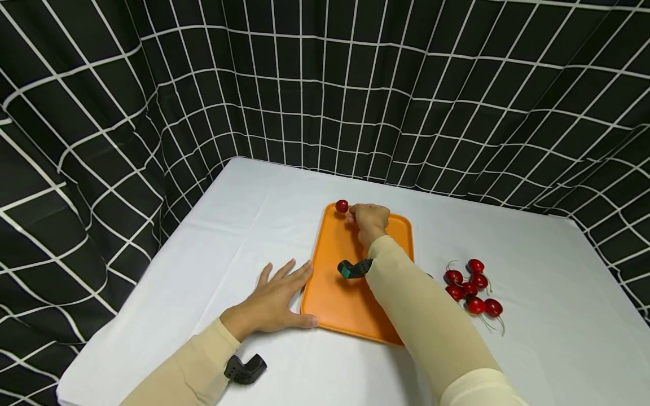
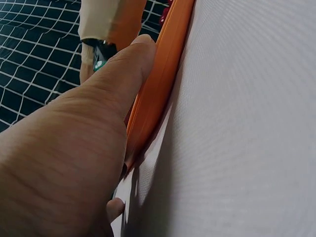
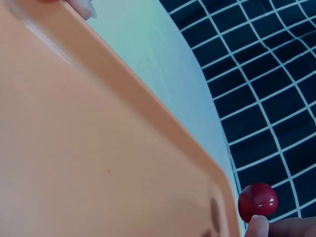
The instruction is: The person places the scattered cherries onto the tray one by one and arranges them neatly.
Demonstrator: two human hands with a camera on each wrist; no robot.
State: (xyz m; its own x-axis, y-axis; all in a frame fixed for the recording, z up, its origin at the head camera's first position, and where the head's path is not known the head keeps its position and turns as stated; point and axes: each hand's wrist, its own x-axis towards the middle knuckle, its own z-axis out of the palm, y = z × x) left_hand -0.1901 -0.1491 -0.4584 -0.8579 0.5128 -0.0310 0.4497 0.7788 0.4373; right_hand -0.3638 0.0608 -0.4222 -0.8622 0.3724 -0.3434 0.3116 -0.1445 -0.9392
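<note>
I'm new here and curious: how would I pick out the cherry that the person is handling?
Find the orange tray on the white table. At its far left corner the right hand pinches a single red cherry. It sits alone, unlike the cluster of cherries lying right of the tray.

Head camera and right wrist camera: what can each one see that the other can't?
Only the head view shows the left hand lying flat against the tray's left edge, and the pile of cherries on the white table, right of the tray.
Only the right wrist view shows a fingertip touching the cherry's underside close up.
Both show the orange tray, its far corner with the single cherry by the right hand, and the black checked curtain.
</note>
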